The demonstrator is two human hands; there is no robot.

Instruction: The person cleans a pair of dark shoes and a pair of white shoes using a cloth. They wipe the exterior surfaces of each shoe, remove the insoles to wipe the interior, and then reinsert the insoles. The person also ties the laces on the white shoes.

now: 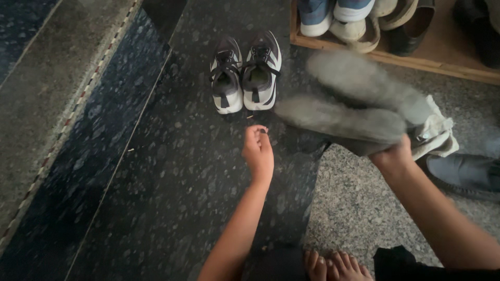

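Two grey shoes (359, 104), blurred, hang soles-up at right, clamped in the right hand (393, 153). Left hand (259, 151) hovers near the sneakers (245, 73) on the floor (156, 182), fingers (258, 130) pinched together, empty.

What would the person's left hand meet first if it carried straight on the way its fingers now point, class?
Probably the right-hand sneaker of the grey and white pair. The left hand points up the frame along the dark stone floor, which looks bare between them, though depth is unclear.
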